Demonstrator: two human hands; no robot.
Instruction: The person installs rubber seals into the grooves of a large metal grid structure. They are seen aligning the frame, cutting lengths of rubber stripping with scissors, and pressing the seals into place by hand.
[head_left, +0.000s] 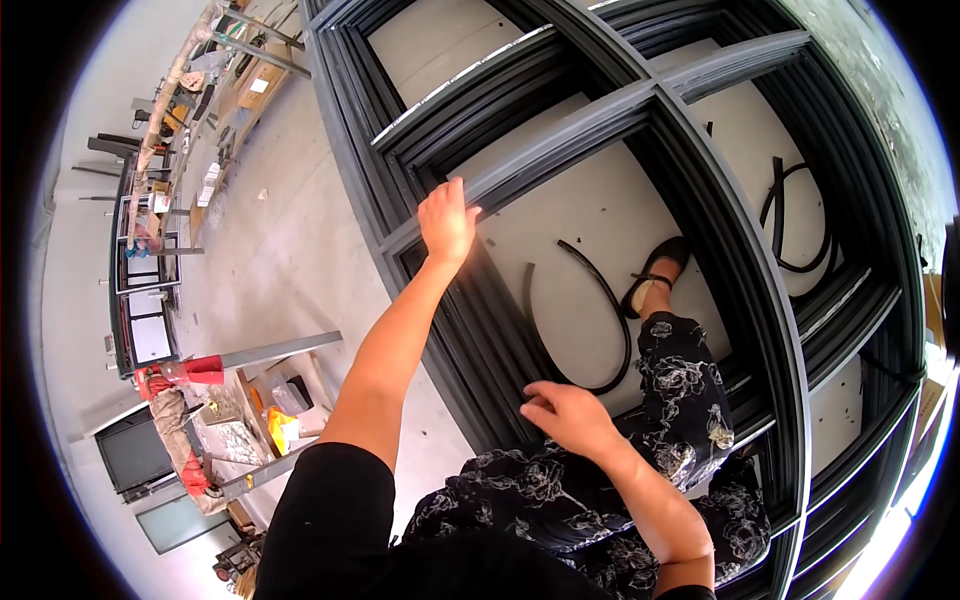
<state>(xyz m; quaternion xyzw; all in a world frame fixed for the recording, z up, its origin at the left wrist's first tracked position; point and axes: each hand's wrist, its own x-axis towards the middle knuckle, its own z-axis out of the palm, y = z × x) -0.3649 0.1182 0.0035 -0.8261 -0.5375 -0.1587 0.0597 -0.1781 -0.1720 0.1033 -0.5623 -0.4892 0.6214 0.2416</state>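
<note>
A stack of dark grey metal window frames spreads out in front of me, its bars crossing into several openings. My left hand is closed over the near-left end of a crossbar on the top frame. Lower down, my right hand is beside the stack's inner edge, fingers loosely bent and apart, with nothing visible in them. Whether its fingertips touch the frame I cannot tell. Through the opening between my hands, a curved black rubber strip lies on the floor.
My foot in a black shoe stands inside one opening. Another black strip lies in an opening on the right. At left are a cluttered workbench, a rack wrapped in red and brown cloth and a projecting metal bar.
</note>
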